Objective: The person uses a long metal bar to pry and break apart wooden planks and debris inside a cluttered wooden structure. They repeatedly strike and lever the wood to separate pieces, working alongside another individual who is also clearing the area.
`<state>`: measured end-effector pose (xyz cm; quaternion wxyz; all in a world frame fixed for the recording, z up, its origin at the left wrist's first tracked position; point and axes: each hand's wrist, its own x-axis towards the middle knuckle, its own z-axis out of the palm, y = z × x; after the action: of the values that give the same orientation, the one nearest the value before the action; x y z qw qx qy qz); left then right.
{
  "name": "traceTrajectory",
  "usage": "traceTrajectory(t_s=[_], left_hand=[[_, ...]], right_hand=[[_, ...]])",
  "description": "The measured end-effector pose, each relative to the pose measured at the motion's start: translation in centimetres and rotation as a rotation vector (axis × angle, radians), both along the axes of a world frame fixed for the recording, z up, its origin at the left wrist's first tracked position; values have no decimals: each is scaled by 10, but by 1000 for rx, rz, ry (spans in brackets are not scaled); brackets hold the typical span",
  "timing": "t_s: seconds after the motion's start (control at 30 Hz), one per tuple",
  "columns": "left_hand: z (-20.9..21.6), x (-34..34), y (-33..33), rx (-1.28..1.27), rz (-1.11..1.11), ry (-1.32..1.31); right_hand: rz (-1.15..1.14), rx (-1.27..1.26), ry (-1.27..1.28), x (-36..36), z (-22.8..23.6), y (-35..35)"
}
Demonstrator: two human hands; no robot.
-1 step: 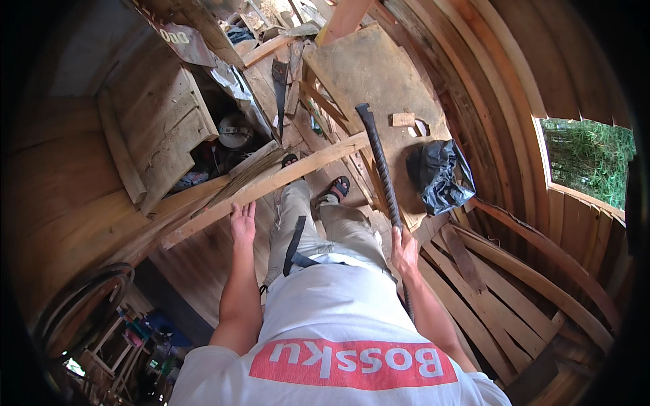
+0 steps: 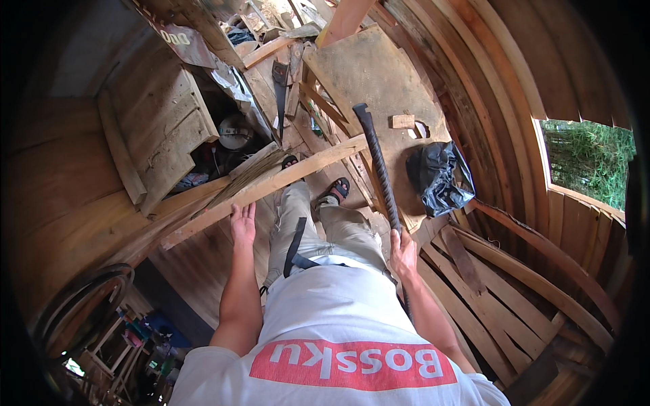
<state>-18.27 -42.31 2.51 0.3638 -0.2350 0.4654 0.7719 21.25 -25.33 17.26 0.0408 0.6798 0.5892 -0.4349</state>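
Note:
My left hand (image 2: 242,223) reaches forward and grips the near edge of a long pale wooden plank (image 2: 284,177) that runs slantwise in front of my legs. My right hand (image 2: 404,254) is closed round a long dark ribbed steel bar (image 2: 376,166). The bar points up and away, its hooked head (image 2: 359,108) over a wide flat board (image 2: 369,68). My sandalled feet (image 2: 336,189) stand on the wooden floor just behind the plank.
A black plastic bag (image 2: 439,174) lies right of the bar, with a small wood block (image 2: 402,121) near it. A hand saw (image 2: 279,76) rests among scrap timber ahead. A wooden box (image 2: 162,122) stands at left, loose planks (image 2: 474,291) lie at right, and a window opening (image 2: 589,162) shows greenery.

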Motion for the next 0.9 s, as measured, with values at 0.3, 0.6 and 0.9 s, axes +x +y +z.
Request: traceTrajectory(t_s=[0.3, 0.6, 0.9], left_hand=[[-4, 0, 3, -11, 0, 7], [-5, -7, 3, -25, -10, -10], [-3, -12, 5, 13, -44, 25]], right_hand=[[23, -136, -134, 0, -11, -4], [7, -49, -77, -12, -14, 1], [24, -50, 18, -19, 15, 5]])
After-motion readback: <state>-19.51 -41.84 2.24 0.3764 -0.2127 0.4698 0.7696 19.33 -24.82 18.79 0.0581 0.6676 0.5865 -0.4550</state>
